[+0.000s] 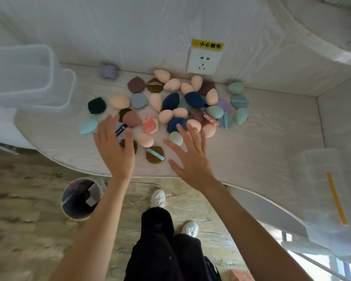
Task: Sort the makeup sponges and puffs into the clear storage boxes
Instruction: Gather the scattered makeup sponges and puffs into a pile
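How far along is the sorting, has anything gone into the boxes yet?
Nothing looks sorted yet. The clear boxes at the left and at the right show no sponges inside, and the whole pile of sponges and puffs lies loose on the table. In hand: nothing; the left hand and right hand hover open over the pile. All the sorting is left.

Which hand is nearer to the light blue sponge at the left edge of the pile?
Left. The left hand hovers just right of the light blue sponge; the right hand is farther right, across the pile.
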The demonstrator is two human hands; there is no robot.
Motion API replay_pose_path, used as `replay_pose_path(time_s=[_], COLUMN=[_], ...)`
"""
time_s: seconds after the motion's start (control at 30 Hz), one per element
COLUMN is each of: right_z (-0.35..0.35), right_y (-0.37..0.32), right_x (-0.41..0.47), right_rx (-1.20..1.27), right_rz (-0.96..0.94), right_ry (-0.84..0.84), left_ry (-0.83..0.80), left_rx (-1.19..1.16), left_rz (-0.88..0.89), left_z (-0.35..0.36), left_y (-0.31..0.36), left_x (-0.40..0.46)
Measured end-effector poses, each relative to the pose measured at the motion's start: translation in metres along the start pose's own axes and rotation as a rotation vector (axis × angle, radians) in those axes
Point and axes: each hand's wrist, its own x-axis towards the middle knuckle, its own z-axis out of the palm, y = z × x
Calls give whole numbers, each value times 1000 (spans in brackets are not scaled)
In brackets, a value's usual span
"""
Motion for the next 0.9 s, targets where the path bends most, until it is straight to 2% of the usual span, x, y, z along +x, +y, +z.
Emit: replay_pose_path(time_s=[0.1,0.2,0.3,0.37,0.57,0.67,0.77,0.83,0.9], right_z=[16,35,44,49,57,64,72,72,67], right_y=[-14,-30,-33,-30,-26,-30,-39,-40,-35], right_x=[8,22,35,42,55,57,65,72,79], right_rx=[-136,-194,-261,-292,-300,-258,-229,-268,-317], right_rz=[-201,-353,-410,-425,-394,-492,-573,-544,-469], right_ry=[-120,-178,-169,-154,-84,-62,-72,-69,-73], left_ry=[-14,11,153,174,11,-32,-65,-132,-172], left_rx=[1,80,64,49,-121,-165,-194,-158,-117], left_rz=[-271,-278,-352,-402,-301,-121,-156,-179,-77], left_z=[-2,4,12,13,11,18,28,35,42], left_y=[-36,-58,-62,-65,-80,-74,-71,-71,-69], left_x=[-8,6,33,46,71,66,66,74,82])
